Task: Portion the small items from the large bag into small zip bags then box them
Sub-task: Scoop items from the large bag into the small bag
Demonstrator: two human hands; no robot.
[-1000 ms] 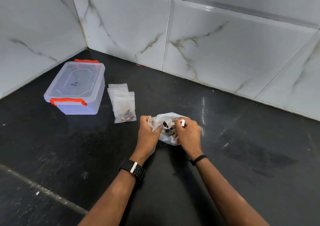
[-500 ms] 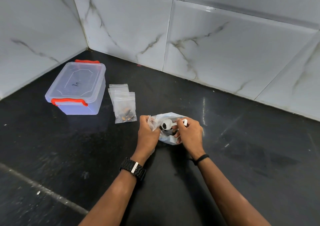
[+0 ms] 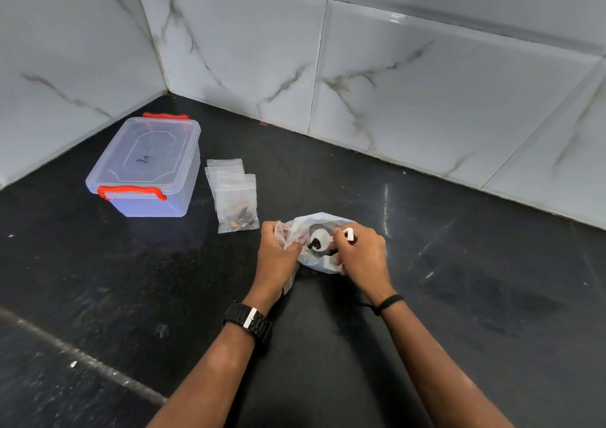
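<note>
Two hands (image 3: 323,253) on one large bag (image 3: 323,222)

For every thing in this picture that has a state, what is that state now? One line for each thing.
plastic box: lid on, red latches down.
small zip bags: lying flat beside the box; the front one holds brown items.
large bag: mouth held open, parts inside.
left hand: grips a clear small bag at the large bag's mouth.
right hand: pinches a small white piece.
</note>
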